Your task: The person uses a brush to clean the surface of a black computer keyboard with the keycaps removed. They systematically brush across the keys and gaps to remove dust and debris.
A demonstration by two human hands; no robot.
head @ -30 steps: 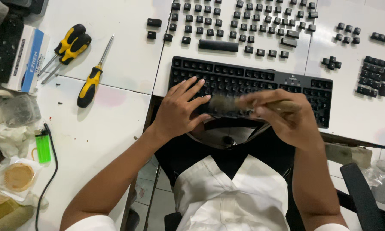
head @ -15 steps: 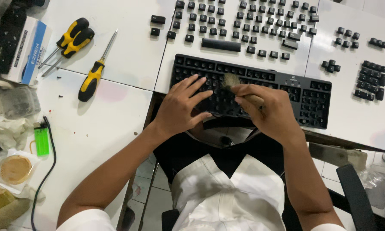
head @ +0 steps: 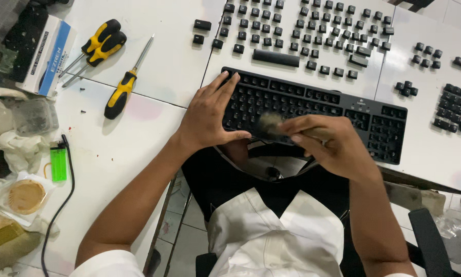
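Note:
A black keyboard (head: 343, 110) with its keycaps taken off lies on the white table (head: 117, 154), its near edge over the gap above my lap. My left hand (head: 210, 115) rests flat on the keyboard's left end, fingers spread, thumb along the near edge. My right hand (head: 333, 141) grips a small brush (head: 271, 123); its blurred bristles touch the middle of the keyboard. Rows of loose black keycaps (head: 302, 31) lie laid out on the table beyond the keyboard.
More keycaps (head: 453, 105) sit at the right. At the left are a yellow-handled screwdriver (head: 120, 90), yellow pliers (head: 99, 43), a box (head: 48, 59), a green lighter (head: 58, 161), a black cable (head: 61, 205) and crumpled bags. A chair arm (head: 430, 241) shows at lower right.
My right hand with the brush has swept from the keyboard's upper middle down toward its near edge. My left hand has stayed on the left end.

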